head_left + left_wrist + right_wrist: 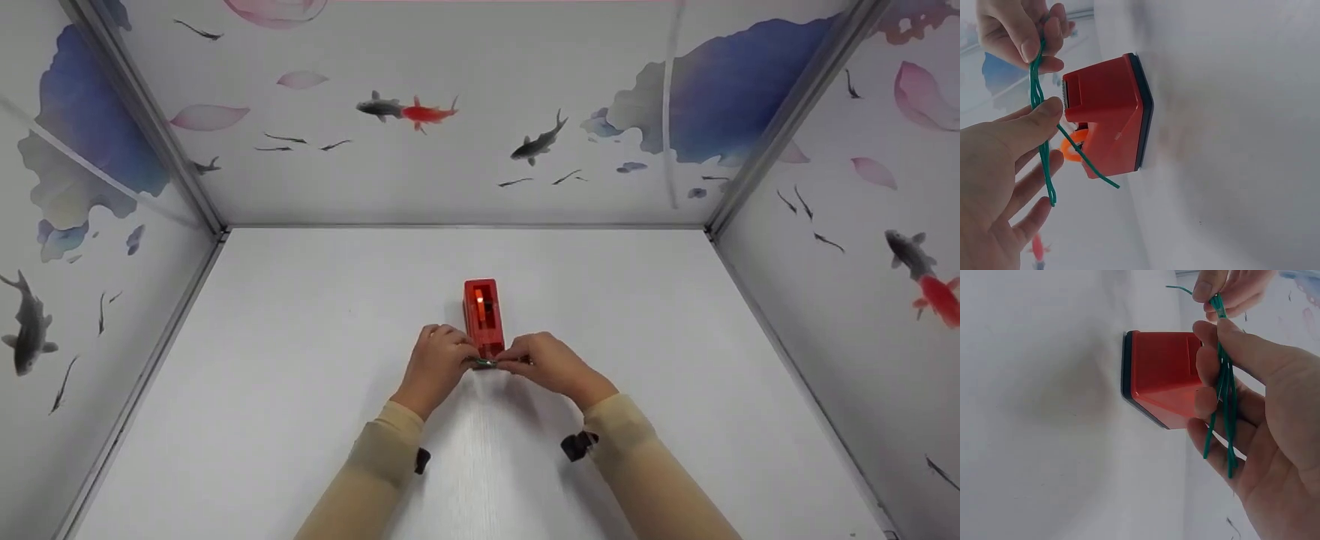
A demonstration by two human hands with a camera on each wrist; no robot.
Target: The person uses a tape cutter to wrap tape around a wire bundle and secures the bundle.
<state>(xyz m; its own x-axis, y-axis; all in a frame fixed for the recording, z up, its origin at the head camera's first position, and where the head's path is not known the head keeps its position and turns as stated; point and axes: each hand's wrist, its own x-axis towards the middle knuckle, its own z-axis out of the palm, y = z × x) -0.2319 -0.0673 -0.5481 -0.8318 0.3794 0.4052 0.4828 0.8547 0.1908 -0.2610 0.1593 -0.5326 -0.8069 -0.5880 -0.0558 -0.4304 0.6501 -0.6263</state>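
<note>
A folded bundle of thin green cord point(1037, 90) is stretched between both hands, just in front of a red tape dispenser point(480, 311). My left hand point(437, 366) pinches the bundle between thumb and fingers; one loose cord end sticks out past it in the left wrist view. On the other side, my right hand point(553, 365) pinches the same bundle point(1223, 354), and several strands hang down across its fingers. Something shiny shows on the cord between the hands in the right wrist view; I cannot tell whether it is tape. An orange ring point(1074, 145) sits inside the dispenser.
The white tabletop point(300, 300) spreads around the hands. White panels with painted fish and petals stand at the back point(465, 180), left and right, joined by grey metal corner posts point(780, 142). Each wrist carries a small black device point(577, 446).
</note>
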